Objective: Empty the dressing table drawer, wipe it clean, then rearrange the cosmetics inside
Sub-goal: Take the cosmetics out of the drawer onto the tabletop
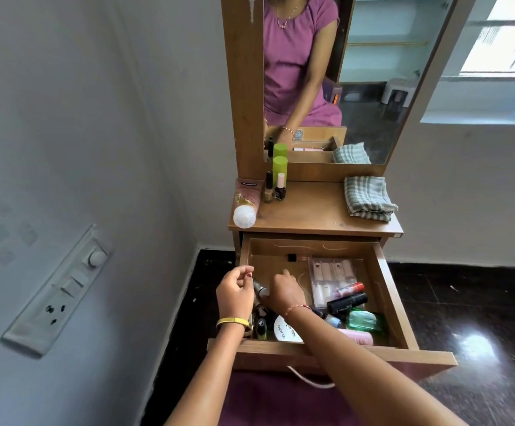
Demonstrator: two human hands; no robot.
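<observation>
The drawer (397, 305) is pulled fully out below the desk top, so that its contents can be reached from above, and it is still well stocked. A clear packet of small bottles (331, 279) lies toward the back right, with a red-capped tube (350, 289), a black tube (347, 302) and a green bottle (364, 321) crowded along the right side and front. Near the drawer's left edge, the left hand (234, 292) is curled, its fingertips pinched on something too small to identify. The right hand (284, 292) is closed over a small metallic bottle (261, 290), apparently for lifting out; most of the bottle is hidden. Items already removed are grouped at the back left corner of the desk: a pink tube (245, 201) lying flat and a green-capped bottle (280, 169) upright. A folded checked cloth (368, 196) is kept at the right edge, presumably for the wiping. The drawer's front left corner is hidden by the forearms.
</observation>
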